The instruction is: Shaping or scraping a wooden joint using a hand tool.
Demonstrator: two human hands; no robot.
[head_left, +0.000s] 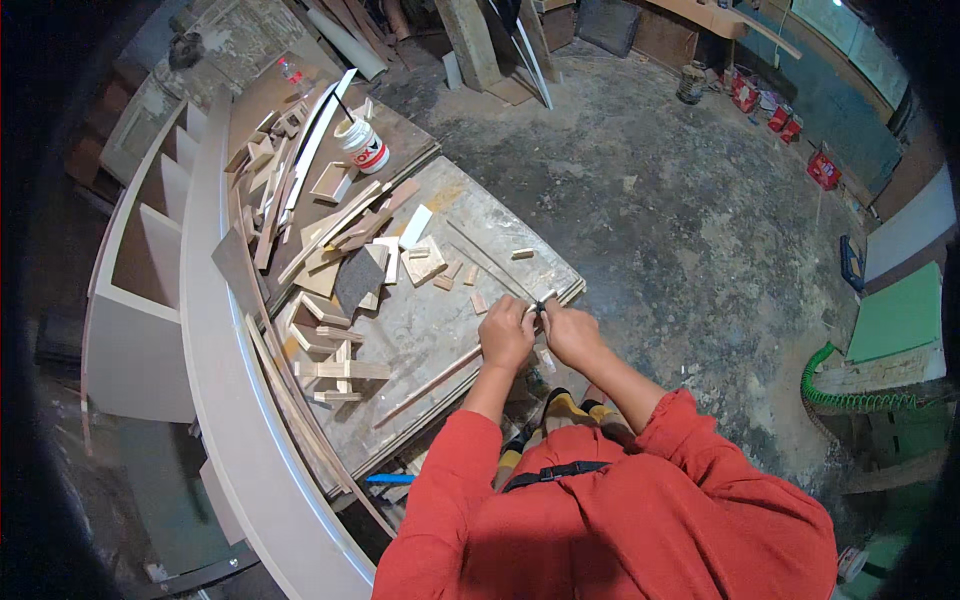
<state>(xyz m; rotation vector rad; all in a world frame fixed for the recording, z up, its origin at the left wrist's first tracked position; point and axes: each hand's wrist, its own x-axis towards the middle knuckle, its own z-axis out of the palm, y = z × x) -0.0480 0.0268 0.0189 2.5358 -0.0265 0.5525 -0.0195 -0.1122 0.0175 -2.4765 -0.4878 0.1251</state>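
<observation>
My left hand (505,330) and my right hand (568,332) are closed close together at the worktable's near right corner, around a small black and pale piece (543,304); exactly what it is, I cannot make out. A thin, dark straight strip (488,260) runs diagonally across the worktable (440,310) to my fingers. A long narrow wooden strip (425,385) lies along the near edge, left of my hands. Small wood offcuts (470,275) and a short pale piece (522,254) lie just beyond them.
Wood boxes, pieces and strips (330,340) crowd the table's left side, with a white tub (360,140) behind. A long curved cabinet (230,330) borders the left. Concrete floor (680,230) extends beyond; a green coiled hose (855,398) and panel (895,310) stand right.
</observation>
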